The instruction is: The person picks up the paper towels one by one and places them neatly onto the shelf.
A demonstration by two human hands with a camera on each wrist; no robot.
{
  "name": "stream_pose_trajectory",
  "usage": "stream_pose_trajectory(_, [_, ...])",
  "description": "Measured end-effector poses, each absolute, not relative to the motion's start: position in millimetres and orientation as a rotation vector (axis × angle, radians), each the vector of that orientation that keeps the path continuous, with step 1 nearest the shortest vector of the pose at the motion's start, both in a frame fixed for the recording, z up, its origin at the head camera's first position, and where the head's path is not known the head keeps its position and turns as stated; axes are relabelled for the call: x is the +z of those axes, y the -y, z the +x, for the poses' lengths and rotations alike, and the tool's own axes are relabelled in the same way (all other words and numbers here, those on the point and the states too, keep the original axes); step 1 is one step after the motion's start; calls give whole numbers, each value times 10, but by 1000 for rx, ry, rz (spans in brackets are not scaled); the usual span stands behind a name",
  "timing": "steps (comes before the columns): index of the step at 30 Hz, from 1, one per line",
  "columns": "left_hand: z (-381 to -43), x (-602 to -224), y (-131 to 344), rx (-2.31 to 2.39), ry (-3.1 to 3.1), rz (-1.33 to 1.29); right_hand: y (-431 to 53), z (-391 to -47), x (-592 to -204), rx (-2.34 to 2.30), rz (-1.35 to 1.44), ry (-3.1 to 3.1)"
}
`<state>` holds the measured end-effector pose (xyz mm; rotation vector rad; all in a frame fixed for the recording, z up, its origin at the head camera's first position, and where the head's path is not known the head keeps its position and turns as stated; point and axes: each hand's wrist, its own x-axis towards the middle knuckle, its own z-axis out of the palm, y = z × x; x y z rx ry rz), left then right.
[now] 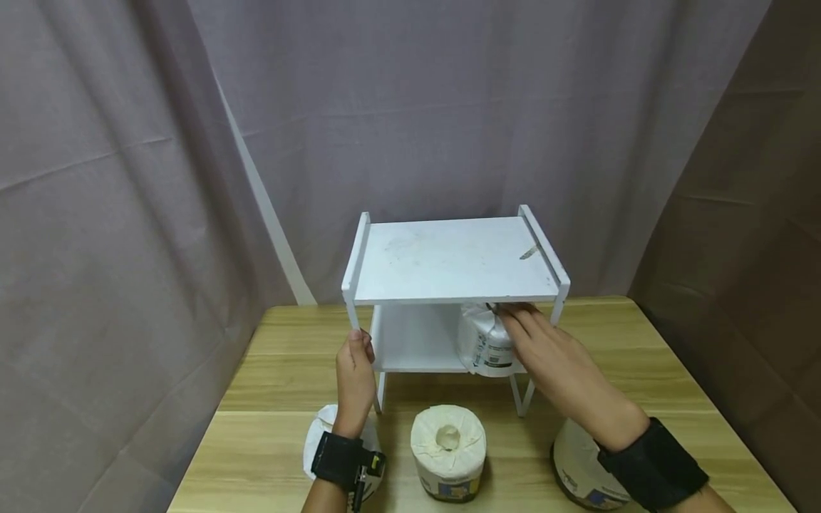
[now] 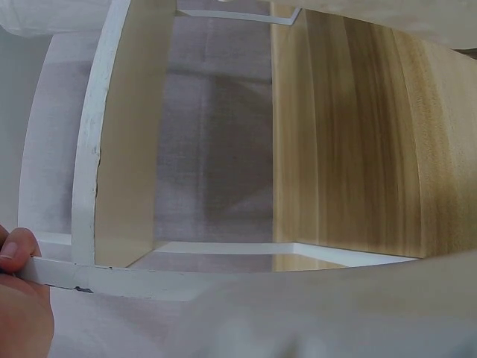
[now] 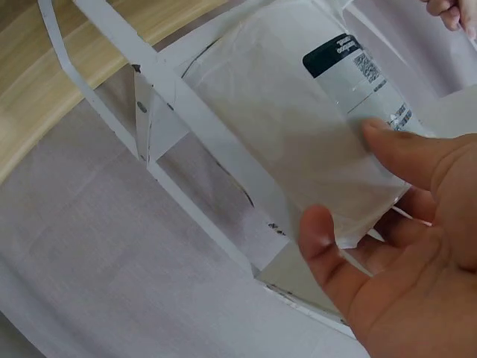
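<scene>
A white two-tier shelf rack [image 1: 442,260] stands on the wooden table. My left hand [image 1: 355,381] grips its front left leg; in the left wrist view, the thumb and a fingertip pinch the white frame [image 2: 149,283]. On the right of the lower tier sits a wrapped toilet paper roll [image 1: 482,345] with a printed label. My right hand [image 1: 567,367] holds this roll near its top, reaching in under the upper tier. Seen from the right wrist, the thumb lies against the wrapper [image 3: 283,112] beside the label, and other fingers curl behind the roll.
Three more wrapped rolls stand at the table's front: a white one [image 1: 321,431] partly behind the left wrist, a cream one [image 1: 442,456] in the middle, and another [image 1: 580,467] partly under the right forearm. Grey curtains [image 1: 442,107] hang behind and beside the table [image 1: 288,356].
</scene>
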<state>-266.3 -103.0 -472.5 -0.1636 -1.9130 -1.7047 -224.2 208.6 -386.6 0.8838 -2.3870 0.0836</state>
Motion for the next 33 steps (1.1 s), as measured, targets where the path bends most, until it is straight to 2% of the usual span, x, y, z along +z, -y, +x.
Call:
stream_pose_trajectory(13, [-2690,-4703,1029,-1719,1874,-194,-2061,-2238,-3707,-56,854,2441])
stream_pose_trajectory(33, [-2705,-4739,927,-1730,1877,-206,-2010,-2266,-3700,-75,726,2359])
